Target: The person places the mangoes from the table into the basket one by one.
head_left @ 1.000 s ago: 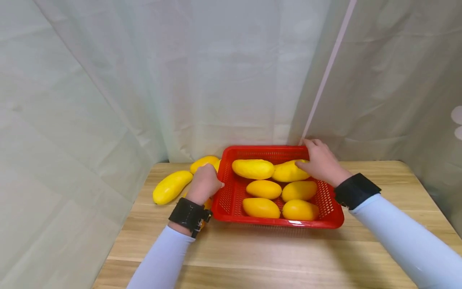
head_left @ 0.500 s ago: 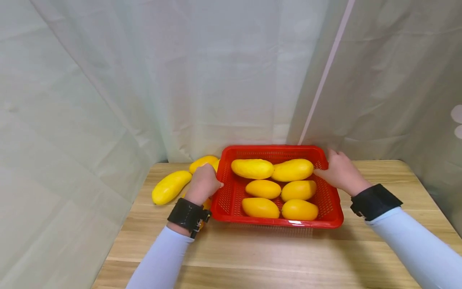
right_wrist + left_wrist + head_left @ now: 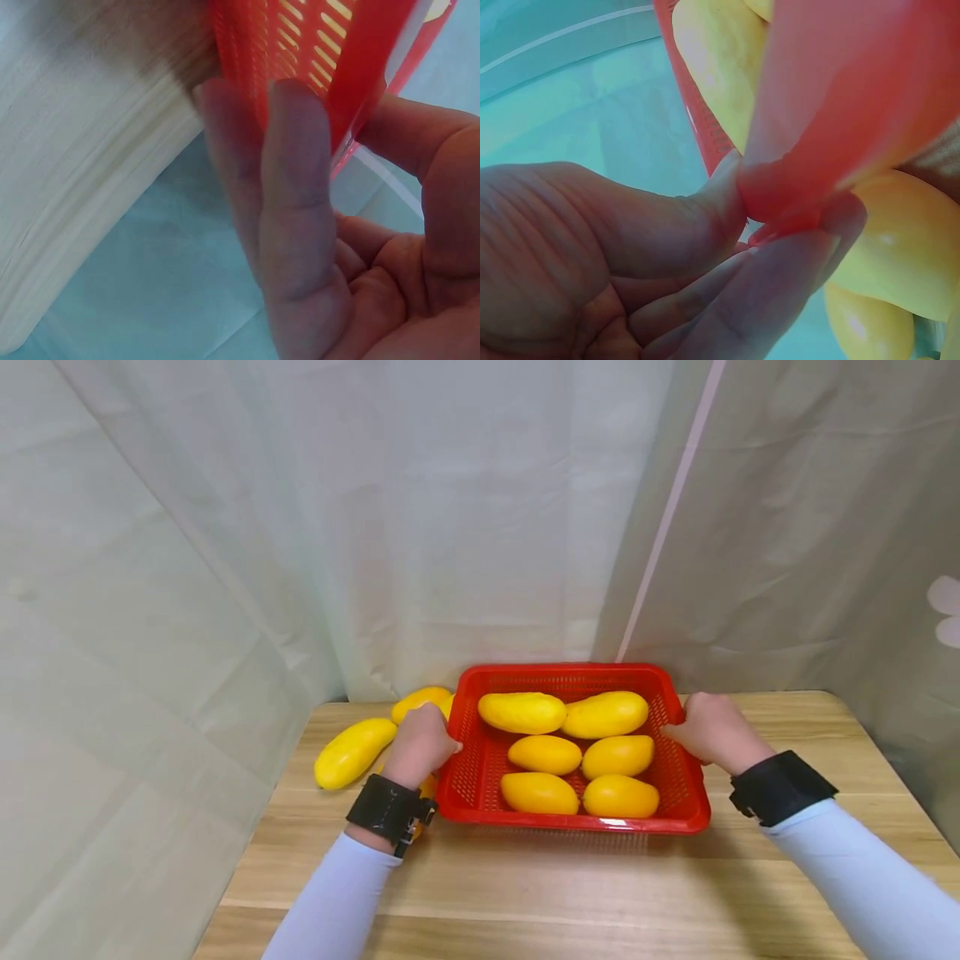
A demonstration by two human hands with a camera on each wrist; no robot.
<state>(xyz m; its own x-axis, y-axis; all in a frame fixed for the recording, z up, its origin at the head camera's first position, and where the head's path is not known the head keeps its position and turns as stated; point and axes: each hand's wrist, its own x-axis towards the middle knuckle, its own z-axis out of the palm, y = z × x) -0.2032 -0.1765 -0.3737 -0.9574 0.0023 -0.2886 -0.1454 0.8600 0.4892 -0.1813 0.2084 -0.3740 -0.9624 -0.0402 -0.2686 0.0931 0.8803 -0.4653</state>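
A red plastic basket (image 3: 570,820) holds several yellow fruits that look like mangoes, such as one at its front left (image 3: 540,793), and two longer, paler ones at the back, the left one (image 3: 522,713) bumpy. My left hand (image 3: 423,745) grips the basket's left rim; in the left wrist view its thumb and fingers pinch the red rim (image 3: 795,165). On the opposite side my right hand (image 3: 712,732) holds the right rim, thumb inside. From the right wrist view, its fingers (image 3: 300,172) lie along the outside of the slotted wall (image 3: 277,52).
Left of the basket, a long yellow fruit (image 3: 354,753) and several others lie on the wooden table (image 3: 540,893), partly hidden behind my left hand. A pale grey curtain (image 3: 480,527) hangs behind the table and along both sides.
My right hand has moved from over the back right fruit, outward to the right, and has taken hold of the basket's right rim. My left hand stays on the left rim.
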